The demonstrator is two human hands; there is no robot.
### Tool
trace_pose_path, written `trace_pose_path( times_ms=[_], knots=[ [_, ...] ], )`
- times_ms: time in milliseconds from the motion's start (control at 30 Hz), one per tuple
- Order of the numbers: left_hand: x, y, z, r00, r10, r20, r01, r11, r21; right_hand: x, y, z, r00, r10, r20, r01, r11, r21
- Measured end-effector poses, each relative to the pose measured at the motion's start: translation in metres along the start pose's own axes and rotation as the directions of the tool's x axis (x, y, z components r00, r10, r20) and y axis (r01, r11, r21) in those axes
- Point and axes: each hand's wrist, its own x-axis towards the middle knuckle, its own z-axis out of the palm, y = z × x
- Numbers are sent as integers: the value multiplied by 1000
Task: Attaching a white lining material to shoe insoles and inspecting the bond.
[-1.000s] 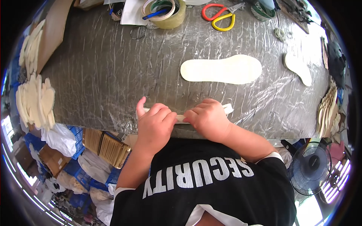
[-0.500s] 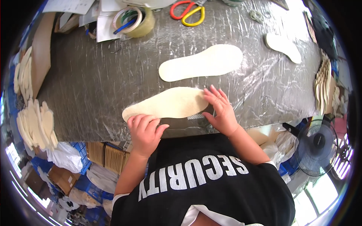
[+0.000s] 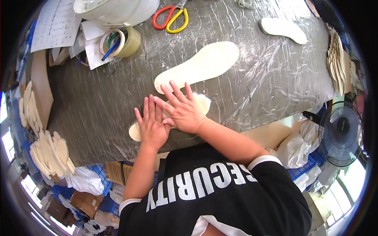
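A cream shoe insole point(image 3: 202, 103) lies flat near the front edge of a table covered in crinkled clear film point(image 3: 102, 102). My left hand point(image 3: 151, 126) lies flat on its left half, fingers spread. My right hand point(image 3: 182, 110) is pressed flat on the middle of it, its thumb overlapping my left hand. Most of the insole is hidden under both palms; only its two ends show. A second cream insole point(image 3: 199, 67) lies just beyond my fingertips, bare and untouched.
Red-and-yellow scissors point(image 3: 170, 19), a roll of tape point(image 3: 120, 41), papers and a white bowl point(image 3: 116, 10) sit at the back. A third insole point(image 3: 283, 29) lies far right. Stacks of insoles stand at the left edge point(image 3: 49, 151) and right edge point(image 3: 338, 67). A floor fan point(image 3: 340, 133) stands lower right.
Half a second ago my hands were apart at the insole's two ends. Now both lie flat side by side over its middle. The view has tilted and come closer to the table.
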Motion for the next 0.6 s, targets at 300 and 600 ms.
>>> trace_pose_path(
  times_ms=[300,600],
  knots=[
    [-3,-17,-16,986,108,-128,-132,973,-191,-1,21,11,952,128,-277,149,595,789],
    [-56,-30,-63,965,-256,53,242,799,-550,-25,79,-35,784,539,-307,-298,762,575]
  ],
)
